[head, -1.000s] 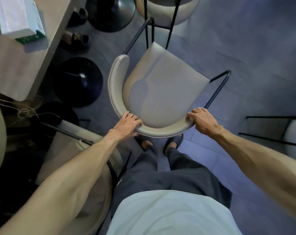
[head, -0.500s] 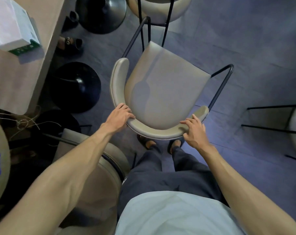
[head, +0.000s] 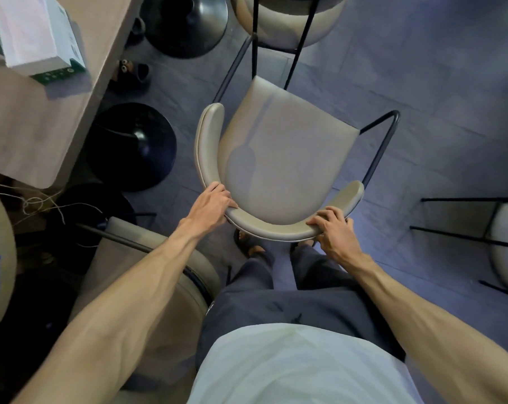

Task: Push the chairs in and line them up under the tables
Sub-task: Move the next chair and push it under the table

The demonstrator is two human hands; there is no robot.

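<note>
A beige padded chair (head: 279, 158) with a curved backrest and thin black metal legs stands on the floor right in front of me. My left hand (head: 210, 204) grips the left bend of its backrest. My right hand (head: 334, 228) grips the backrest lower right, fingers curled over the pad. A wooden table (head: 43, 118) lies at the upper left, its edge to the left of the chair. Its black round base (head: 133, 147) sits between the table and the chair.
A second beige chair (head: 159, 275) stands at my lower left under my left forearm. Another chair (head: 287, 27) is at the top, one more (head: 506, 243) at the right edge. A white box (head: 40, 39) lies on the table. Loose cords (head: 40, 205) trail on the floor.
My right hand slid left along the backrest from its right end toward the middle. The chair turned slightly, its seat swinging away from the table side.
</note>
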